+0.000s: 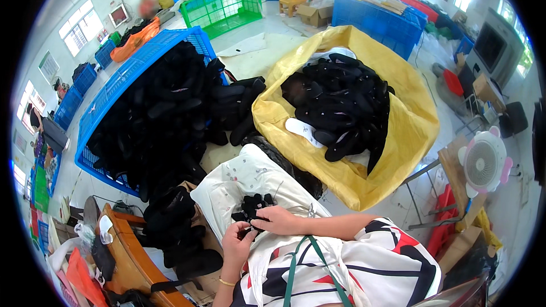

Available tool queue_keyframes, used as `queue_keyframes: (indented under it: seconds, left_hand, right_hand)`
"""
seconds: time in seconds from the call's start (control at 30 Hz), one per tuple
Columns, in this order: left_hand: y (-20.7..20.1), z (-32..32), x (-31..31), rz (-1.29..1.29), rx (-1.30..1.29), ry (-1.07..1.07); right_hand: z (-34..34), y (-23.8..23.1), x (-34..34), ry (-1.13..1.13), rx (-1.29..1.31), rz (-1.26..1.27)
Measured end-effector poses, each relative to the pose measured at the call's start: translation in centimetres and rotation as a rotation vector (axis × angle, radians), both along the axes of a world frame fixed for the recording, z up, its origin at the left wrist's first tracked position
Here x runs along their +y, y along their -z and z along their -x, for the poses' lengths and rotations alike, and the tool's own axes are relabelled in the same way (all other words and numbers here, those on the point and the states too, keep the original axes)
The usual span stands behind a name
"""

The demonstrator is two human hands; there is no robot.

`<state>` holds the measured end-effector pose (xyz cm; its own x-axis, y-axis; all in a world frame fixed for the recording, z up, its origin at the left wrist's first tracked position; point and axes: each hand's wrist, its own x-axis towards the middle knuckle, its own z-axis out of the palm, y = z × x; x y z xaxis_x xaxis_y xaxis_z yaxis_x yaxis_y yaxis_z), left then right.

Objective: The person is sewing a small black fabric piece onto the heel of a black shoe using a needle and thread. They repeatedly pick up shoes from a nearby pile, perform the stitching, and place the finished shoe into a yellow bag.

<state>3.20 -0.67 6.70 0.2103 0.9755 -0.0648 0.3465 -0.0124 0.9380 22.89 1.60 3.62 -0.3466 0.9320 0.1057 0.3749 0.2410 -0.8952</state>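
My left hand [236, 244] and my right hand [278, 220] meet over my lap, thumbs and fingertips pinched close together. Between and just beyond them is a small black fabric piece [250, 207] with several looped or petal-like ends. The fingers cover its near part, so exactly what each fingertip pinches is hard to see. Under it, a white cloth [239, 173] with small dark marks lies over my knees. A thin metallic object [311, 210], too small to name, rests on this cloth beyond my right wrist.
A blue crate [136, 59] heaped with black slippers or soles [176, 91] stands front left. A yellow sack [409, 108] holds more, with one white sole [304, 131]. Left of me is a wooden chair [128, 250]; a white fan [483, 162] stands at right.
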Motion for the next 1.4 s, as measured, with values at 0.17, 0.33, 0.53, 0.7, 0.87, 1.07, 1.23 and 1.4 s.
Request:
queue_keyframes:
  seconds: [0.17,0.33,0.53,0.7,0.87,1.07,1.23,1.4]
  left_hand:
    - [1.2,0.6,0.7,0.135,-0.198,0.045]
    - [0.4,0.2,0.2,0.198,-0.308,-0.008]
    - [1.5,1.1,0.8,0.219,-0.245,0.022]
    - [-0.7,2.2,0.7,-0.189,-0.028,0.100]
    - [-1.6,2.4,0.9,-0.485,0.095,0.172]
    - [-2.0,2.3,1.2,-0.560,0.097,0.259]
    - [-2.1,2.4,1.0,-0.579,0.109,0.269]
    - [-2.0,2.5,0.7,-0.590,0.112,0.266]
  right_hand:
    - [-0.1,-1.0,-0.1,0.016,0.058,-0.132]
    - [0.6,-1.1,0.3,0.039,0.171,-0.228]
    - [-0.5,-1.6,-0.1,-0.023,0.020,-0.144]
    - [-1.8,-3.6,0.5,-0.049,0.454,0.352]
    - [-3.1,-6.0,1.9,-0.297,0.162,0.394]
    - [-3.5,-8.1,2.6,-0.478,-0.041,0.313]
    - [-3.4,-7.2,2.9,-0.554,0.007,0.246]
    - [-3.4,-6.8,2.9,-0.590,0.057,0.251]
